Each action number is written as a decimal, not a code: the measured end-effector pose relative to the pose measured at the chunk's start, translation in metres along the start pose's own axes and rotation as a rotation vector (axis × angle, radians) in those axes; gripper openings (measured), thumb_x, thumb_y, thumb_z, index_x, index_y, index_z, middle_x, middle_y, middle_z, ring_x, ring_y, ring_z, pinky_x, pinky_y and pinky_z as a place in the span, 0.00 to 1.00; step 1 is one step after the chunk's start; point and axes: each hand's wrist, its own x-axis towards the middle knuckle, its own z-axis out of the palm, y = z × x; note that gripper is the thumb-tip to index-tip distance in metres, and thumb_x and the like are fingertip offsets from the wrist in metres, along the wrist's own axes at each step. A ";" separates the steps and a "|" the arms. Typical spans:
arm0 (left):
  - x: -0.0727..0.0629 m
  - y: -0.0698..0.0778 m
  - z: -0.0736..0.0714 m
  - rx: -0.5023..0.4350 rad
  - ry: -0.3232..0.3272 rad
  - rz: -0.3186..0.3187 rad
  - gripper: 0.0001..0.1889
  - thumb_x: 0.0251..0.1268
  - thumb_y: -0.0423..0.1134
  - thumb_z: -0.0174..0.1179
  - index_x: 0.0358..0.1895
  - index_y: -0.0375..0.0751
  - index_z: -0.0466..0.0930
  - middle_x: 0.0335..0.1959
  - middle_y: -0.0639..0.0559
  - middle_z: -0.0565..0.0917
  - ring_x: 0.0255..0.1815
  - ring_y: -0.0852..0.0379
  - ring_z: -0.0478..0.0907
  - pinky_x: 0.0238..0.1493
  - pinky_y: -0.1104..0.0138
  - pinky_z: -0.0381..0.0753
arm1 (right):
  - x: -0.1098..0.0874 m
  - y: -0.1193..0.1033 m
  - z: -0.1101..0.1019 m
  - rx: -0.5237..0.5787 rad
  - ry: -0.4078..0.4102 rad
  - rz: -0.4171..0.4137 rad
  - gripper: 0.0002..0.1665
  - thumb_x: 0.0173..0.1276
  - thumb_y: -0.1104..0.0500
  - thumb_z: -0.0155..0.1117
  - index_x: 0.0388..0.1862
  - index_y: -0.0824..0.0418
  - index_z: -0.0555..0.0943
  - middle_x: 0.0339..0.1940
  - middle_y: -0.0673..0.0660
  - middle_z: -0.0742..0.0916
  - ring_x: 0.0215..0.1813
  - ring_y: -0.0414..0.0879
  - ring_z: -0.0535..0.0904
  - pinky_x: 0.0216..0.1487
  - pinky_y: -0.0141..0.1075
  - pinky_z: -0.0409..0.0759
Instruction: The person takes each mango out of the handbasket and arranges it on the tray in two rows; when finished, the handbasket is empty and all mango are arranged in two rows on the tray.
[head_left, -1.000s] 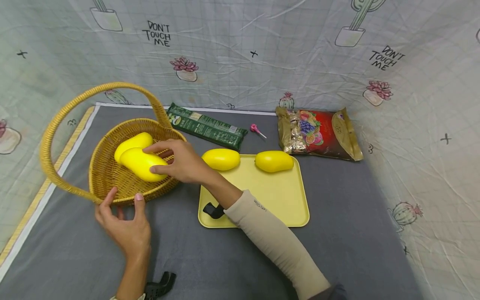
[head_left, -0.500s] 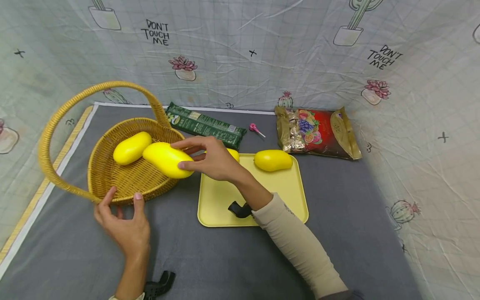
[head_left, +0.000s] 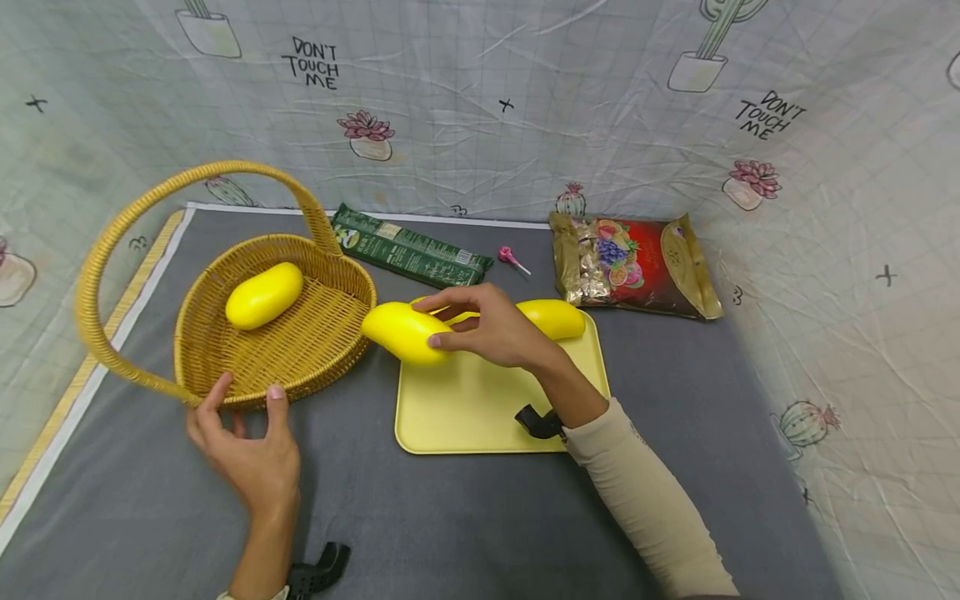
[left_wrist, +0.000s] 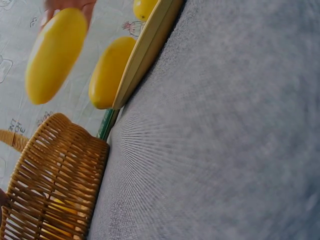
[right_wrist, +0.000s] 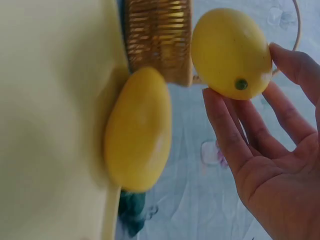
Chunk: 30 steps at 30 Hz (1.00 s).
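Observation:
Over the left end of the yellow tray (head_left: pixel 480 408), my right hand (head_left: pixel 495 325) holds a yellow mango (head_left: pixel 401 333) by its right end, thumb on the near side and fingertips on the far side. The right wrist view shows this mango (right_wrist: pixel 230 52) raised off the tray, its green stem spot facing the camera. My left hand (head_left: pixel 251 454) grips the near rim of the wicker basket (head_left: pixel 315 379) with thumb and fingers. Inside the basket lies another mango (head_left: pixel 264 296). Two more mangoes rest along the tray's far edge: the right mango (head_left: pixel 557 318), and the left mango (right_wrist: pixel 137 130), mostly hidden by my hand in the head view.
A green packet (head_left: pixel 408 250) lies behind the tray, beside a pink lollipop (head_left: pixel 510 258). A red and gold candy bag (head_left: pixel 637 267) is at the back right. The basket's tall handle (head_left: pixel 97 283) arches up at the left. A patterned cloth (head_left: pixel 450 100) stands behind.
My right hand has lifted a mango out of the basket and carried it right, over the tray's left end. The left hand has stayed at the basket rim.

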 end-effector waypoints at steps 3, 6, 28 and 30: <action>0.000 0.002 0.000 0.007 -0.004 0.001 0.28 0.69 0.36 0.70 0.71 0.45 0.77 0.75 0.43 0.65 0.77 0.59 0.62 0.79 0.54 0.62 | -0.007 0.009 -0.006 -0.016 -0.017 0.021 0.26 0.70 0.60 0.76 0.66 0.55 0.86 0.67 0.52 0.87 0.64 0.50 0.85 0.67 0.50 0.83; 0.000 0.003 0.001 0.012 -0.008 0.005 0.28 0.69 0.36 0.70 0.71 0.44 0.76 0.76 0.43 0.65 0.77 0.59 0.62 0.79 0.54 0.62 | -0.014 0.018 -0.011 -0.023 -0.045 0.043 0.24 0.71 0.60 0.75 0.66 0.56 0.86 0.65 0.53 0.87 0.64 0.51 0.85 0.65 0.47 0.84; -0.001 0.002 0.000 0.006 -0.007 -0.006 0.28 0.69 0.35 0.70 0.72 0.44 0.76 0.76 0.42 0.64 0.77 0.59 0.61 0.79 0.55 0.62 | -0.028 0.051 -0.008 -0.094 -0.099 0.068 0.23 0.72 0.61 0.74 0.65 0.58 0.86 0.65 0.55 0.89 0.67 0.52 0.84 0.64 0.44 0.85; -0.002 0.003 0.000 0.000 -0.005 -0.005 0.28 0.69 0.35 0.70 0.72 0.44 0.76 0.76 0.42 0.64 0.77 0.59 0.61 0.78 0.55 0.62 | -0.029 0.049 -0.009 -0.113 -0.073 0.065 0.23 0.71 0.60 0.75 0.64 0.57 0.87 0.63 0.54 0.90 0.65 0.51 0.85 0.64 0.45 0.85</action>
